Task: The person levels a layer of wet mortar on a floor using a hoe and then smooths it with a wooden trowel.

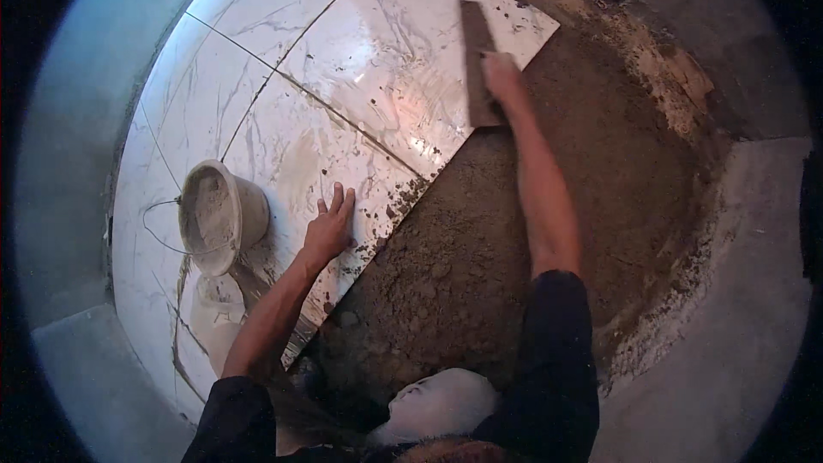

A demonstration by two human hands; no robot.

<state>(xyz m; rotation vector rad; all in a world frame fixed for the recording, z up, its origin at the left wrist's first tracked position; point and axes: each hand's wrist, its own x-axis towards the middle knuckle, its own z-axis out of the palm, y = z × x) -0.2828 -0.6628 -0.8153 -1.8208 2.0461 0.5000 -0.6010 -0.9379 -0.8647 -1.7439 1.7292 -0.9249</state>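
My right hand (500, 75) grips a long, flat float (474, 51), brown with mortar, by its back. The float lies across the edge between a white marbled floor tile (377, 43) and the brown mortar bed (446, 249). Whether its face touches the tile, I cannot tell. Flat on a nearer tile, beside its crumb-strewn edge, rests my left hand (329, 227) with the fingers stretched out and nothing held. To the left of that hand stands a tilted-looking bucket (251, 210) with grey-brown material inside and a thin wire handle hanging off its side.
Grey walls (69, 163) border the tiles at left; a rough mortar-and-rubble margin (669, 86) runs along the right. A pale crumpled-looking container (214, 309) sits below the bucket. At the bottom, a pale rounded shape (441, 403) lies close to my body, its kind unclear.
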